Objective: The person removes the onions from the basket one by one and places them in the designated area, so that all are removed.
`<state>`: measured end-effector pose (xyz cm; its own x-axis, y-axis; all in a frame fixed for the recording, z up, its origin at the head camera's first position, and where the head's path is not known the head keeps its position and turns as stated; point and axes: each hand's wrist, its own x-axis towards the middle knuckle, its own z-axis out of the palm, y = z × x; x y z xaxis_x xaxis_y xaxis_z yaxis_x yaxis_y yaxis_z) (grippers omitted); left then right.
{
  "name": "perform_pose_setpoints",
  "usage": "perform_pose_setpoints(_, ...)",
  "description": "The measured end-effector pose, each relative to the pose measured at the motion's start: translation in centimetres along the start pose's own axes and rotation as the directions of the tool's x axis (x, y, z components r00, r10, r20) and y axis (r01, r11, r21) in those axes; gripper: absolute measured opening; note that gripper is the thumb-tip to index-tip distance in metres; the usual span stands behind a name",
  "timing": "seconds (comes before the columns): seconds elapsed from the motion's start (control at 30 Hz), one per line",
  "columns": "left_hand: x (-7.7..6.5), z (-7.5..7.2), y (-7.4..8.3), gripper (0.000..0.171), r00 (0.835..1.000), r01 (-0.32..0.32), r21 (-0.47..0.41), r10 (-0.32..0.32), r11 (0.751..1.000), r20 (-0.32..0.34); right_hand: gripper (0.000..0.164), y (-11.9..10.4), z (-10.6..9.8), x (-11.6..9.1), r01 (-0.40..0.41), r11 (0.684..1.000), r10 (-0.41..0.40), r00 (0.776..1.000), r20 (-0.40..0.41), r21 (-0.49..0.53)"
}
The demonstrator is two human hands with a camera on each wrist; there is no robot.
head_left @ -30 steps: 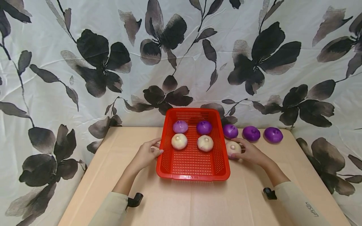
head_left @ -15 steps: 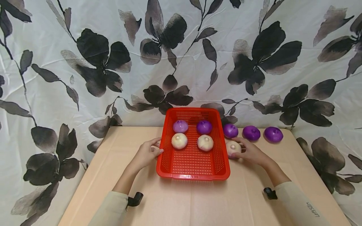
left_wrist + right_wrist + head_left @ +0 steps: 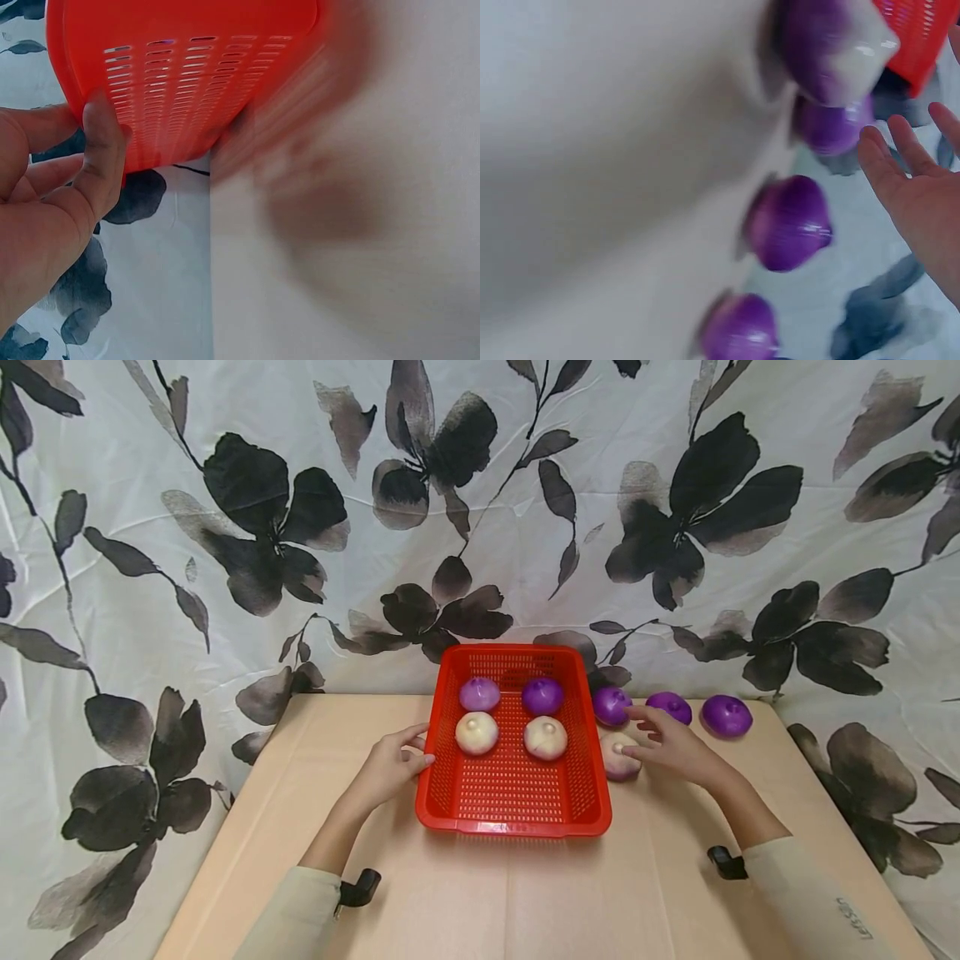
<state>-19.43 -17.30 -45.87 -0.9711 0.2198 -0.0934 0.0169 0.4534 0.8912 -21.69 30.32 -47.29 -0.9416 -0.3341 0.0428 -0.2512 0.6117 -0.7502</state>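
1. Red plastic basket sits in the middle of the tabletop; the left hand steadies its 9 o'clock wall, thumb and fingers pinching the rim.
2. The right hand is open, fingers spread, its tips touching the pale onion just outside the basket's 3 o'clock wall.
3. To do this well, I judge the right grip should close fully around the pale onion before lifting, while the left keeps the basket from sliding.
4. Count: inside the basket are four onions, two purple at 12 o'clock and two pale below; outside are one pale onion and three purple onions.
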Motion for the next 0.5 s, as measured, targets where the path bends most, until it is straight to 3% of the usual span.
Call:
perform_pose_setpoints(0.23, 0.0, 0.1, 0.1, 0.062, 1.0, 0.001, -0.001, -0.001, 1.0, 0.001, 0.07, -3.7, -1.6, 1.2, 0.052, 0.999, -0.052, 0.998, -0.021, -0.009)
perform_pose_setpoints(0.5, -0.2, 0.1, 0.1, 0.061, 1.0, -0.005, 0.013, 0.005, 1.0, -0.006, 0.071, -7.0, -0.3, 3.8, 0.099, 0.993, -0.103, 0.992, 0.066, 0.068)
